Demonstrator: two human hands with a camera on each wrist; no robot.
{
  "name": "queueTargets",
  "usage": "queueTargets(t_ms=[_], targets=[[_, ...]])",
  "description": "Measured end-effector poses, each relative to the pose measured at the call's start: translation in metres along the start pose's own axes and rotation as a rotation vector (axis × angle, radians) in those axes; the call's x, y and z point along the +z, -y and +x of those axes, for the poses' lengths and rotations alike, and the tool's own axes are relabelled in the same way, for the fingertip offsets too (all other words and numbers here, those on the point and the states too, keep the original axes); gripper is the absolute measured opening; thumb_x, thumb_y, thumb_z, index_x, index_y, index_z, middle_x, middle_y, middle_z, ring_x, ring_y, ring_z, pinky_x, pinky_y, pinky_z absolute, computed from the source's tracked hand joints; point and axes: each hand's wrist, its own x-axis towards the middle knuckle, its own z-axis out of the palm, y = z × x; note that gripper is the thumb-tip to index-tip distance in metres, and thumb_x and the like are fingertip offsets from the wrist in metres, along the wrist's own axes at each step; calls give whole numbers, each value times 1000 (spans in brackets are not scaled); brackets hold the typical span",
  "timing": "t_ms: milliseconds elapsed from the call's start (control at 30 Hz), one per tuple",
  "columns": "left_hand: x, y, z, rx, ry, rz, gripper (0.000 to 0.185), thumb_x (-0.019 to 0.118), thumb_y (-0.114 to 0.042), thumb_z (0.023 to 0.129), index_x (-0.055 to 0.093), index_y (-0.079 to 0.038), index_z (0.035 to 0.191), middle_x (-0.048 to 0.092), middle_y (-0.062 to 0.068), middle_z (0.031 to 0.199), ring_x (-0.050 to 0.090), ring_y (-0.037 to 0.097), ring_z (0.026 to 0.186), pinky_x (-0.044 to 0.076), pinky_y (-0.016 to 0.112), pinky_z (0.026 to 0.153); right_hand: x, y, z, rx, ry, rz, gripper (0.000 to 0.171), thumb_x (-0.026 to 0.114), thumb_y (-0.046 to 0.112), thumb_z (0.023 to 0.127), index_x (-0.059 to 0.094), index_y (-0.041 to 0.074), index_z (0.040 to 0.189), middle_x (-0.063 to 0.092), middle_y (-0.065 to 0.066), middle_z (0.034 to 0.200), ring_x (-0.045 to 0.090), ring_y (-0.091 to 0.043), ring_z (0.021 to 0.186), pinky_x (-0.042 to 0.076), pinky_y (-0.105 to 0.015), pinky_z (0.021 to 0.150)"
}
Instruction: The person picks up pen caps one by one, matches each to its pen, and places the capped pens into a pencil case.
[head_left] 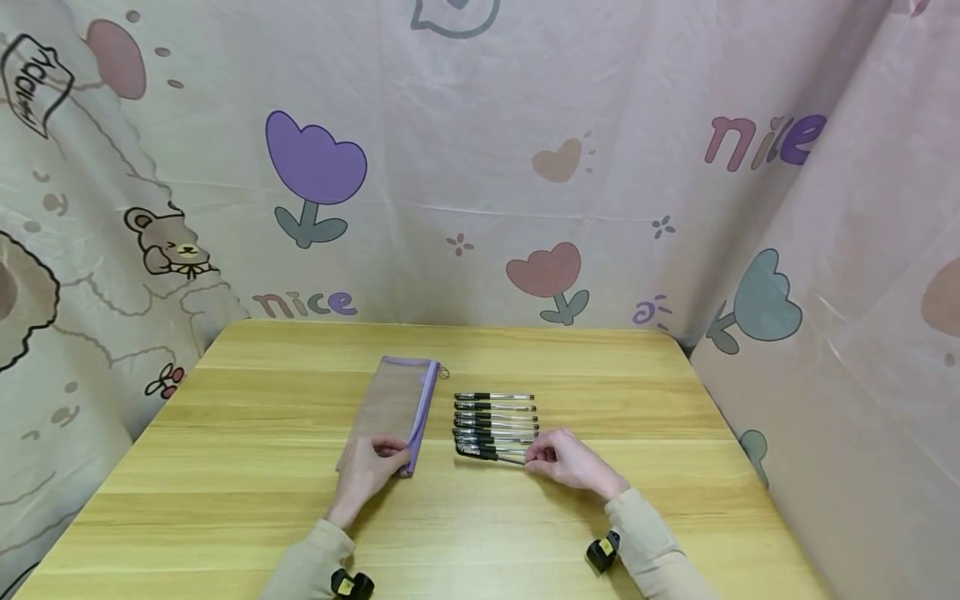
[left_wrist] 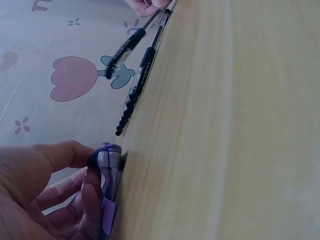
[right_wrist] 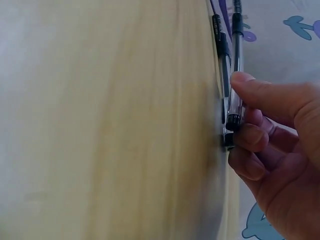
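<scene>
A see-through pencil case (head_left: 386, 400) with purple zipper edging lies left of centre on the table. My left hand (head_left: 369, 471) pinches its near zipper corner (left_wrist: 107, 160) between thumb and fingers. To the right, several black-capped clear gel pens (head_left: 495, 417) lie side by side in a row. At the near end of that row, my right hand (head_left: 570, 460) pinches the tail of one gel pen (right_wrist: 236, 80) between thumb and fingers. In the left wrist view this held pen (left_wrist: 125, 50) is tilted above the pens on the table.
The wooden table (head_left: 225, 450) carries the case and pens. A patterned curtain (head_left: 450, 167) hangs behind it and on both sides. A small black device is worn on each wrist (head_left: 603, 552).
</scene>
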Motion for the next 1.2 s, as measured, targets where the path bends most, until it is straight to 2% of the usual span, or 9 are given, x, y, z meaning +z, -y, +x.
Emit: queueTargets(t_ms=[233, 433, 633, 800, 1000, 1200], targets=[[0, 0, 0, 12, -7, 8, 12, 79, -9, 76, 79, -3, 87, 77, 6, 79, 65, 6, 69, 48, 15, 63, -5, 1, 1, 33, 43, 11, 6, 69, 15, 94, 72, 10, 95, 60, 6, 76, 47, 2, 65, 44, -16, 57], [-1, 0, 0, 1, -4, 6, 13, 79, -10, 77, 79, -4, 88, 77, 6, 79, 65, 5, 70, 48, 15, 64, -11, 4, 3, 0, 60, 22, 7, 66, 14, 96, 69, 8, 96, 62, 2, 80, 49, 1, 68, 47, -17, 60], [-1, 0, 1, -7, -5, 0, 13, 79, -11, 77, 79, -4, 88, 77, 6, 80, 65, 5, 70, 48, 15, 64, -15, 7, 6, 9, 66, 58, 13, 62, 16, 99, 68, 5, 100, 65, -5, 84, 49, 0, 68, 47, -19, 59], [-2, 0, 0, -12, -1, -13, 15, 79, -10, 76, 79, -3, 89, 77, 7, 81, 65, 5, 70, 48, 15, 64, -14, 8, 9, 41, 70, 104, 18, 59, 19, 101, 67, 2, 103, 68, -9, 86, 58, -7, 69, 52, -20, 61], [-3, 0, -1, -17, 1, -7, 16, 79, -10, 76, 79, -3, 90, 77, 6, 81, 65, 6, 71, 48, 15, 65, -12, 12, 11, 68, 83, 166, 20, 59, 17, 101, 64, -1, 107, 68, -9, 85, 64, -14, 70, 56, -24, 61], [-3, -1, -2, -21, 2, -6, 15, 80, -11, 77, 79, -4, 90, 77, 6, 81, 65, 6, 71, 48, 15, 65, -10, 16, 15, 74, 98, 216, 23, 59, 15, 101, 60, -5, 113, 68, -11, 88, 65, -14, 72, 58, -27, 64]])
